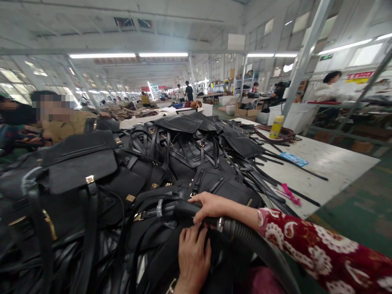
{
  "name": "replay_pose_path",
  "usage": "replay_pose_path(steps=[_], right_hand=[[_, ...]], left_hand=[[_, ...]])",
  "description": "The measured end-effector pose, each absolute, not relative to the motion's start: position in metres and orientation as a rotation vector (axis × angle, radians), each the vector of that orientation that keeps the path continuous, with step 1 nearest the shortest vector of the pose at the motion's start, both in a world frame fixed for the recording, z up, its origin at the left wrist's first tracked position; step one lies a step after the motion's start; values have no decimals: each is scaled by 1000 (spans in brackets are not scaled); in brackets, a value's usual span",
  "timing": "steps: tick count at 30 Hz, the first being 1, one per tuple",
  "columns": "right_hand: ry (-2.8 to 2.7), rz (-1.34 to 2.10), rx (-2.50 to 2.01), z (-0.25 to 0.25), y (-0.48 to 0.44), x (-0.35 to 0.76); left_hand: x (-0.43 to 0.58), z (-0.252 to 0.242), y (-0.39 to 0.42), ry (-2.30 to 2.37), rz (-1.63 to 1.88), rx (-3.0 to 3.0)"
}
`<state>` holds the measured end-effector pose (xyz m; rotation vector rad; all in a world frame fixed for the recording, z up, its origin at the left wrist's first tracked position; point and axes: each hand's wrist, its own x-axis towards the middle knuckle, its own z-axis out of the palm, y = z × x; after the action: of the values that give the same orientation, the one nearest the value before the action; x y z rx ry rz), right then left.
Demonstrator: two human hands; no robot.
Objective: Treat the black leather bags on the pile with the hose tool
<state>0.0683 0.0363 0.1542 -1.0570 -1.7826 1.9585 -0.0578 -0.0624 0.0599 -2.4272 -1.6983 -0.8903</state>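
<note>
Right hand (pixel 211 209) at 6 o'clock of the view, red-patterned sleeve, fingers wrapped over the smooth front end of a black ribbed flexible hose (pixel 254 241). The hose runs off toward 5 o'clock, with its metal collar (pixel 219 223) just behind the grip.

Left hand (pixel 192 255) is just below the right, palm down, fingers flat on a black leather handbag (pixel 162 249). It's pressing, not gripping. The hose tip lies on top of that bag and points to 9 o'clock, near a gold-coloured strap buckle (pixel 138 216).

Around:
- heap of black leather handbags (pixel 183 155) from 9 to 1 o'clock on a white table (pixel 337 163)
- loose black straps (pixel 284 163) at 2
- yellow bottle (pixel 276 126) at 1
- blue label (pixel 293 159) at 2, pink scrap (pixel 288 195) at 3
- co-worker in a mustard top (pixel 64 126) at 10, well apart

Risks, my read:
- Straps loop all round the hose tip, so one could catch on it and drag a bag off the heap.
- The metal collar sits close to the leather and could scuff it if the hose twists.
- The heap is loose toward the 3 o'clock table edge. Weight from the flat hand could start a slide.
- The hose trails past the lap out of view, so I can't tell its slack. A tug there could yank the grip.
</note>
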Motion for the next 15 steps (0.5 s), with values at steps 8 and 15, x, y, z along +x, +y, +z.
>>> replay_pose_path(steps=[8,15], right_hand=[[-1614,1642,-1097,179,5,145],[-1460,1764,-1288,147,-101,217]], left_hand=[[-90,78,-5,-1759,-665,-2517],[-100,76,9,-1785,-627,-2735]])
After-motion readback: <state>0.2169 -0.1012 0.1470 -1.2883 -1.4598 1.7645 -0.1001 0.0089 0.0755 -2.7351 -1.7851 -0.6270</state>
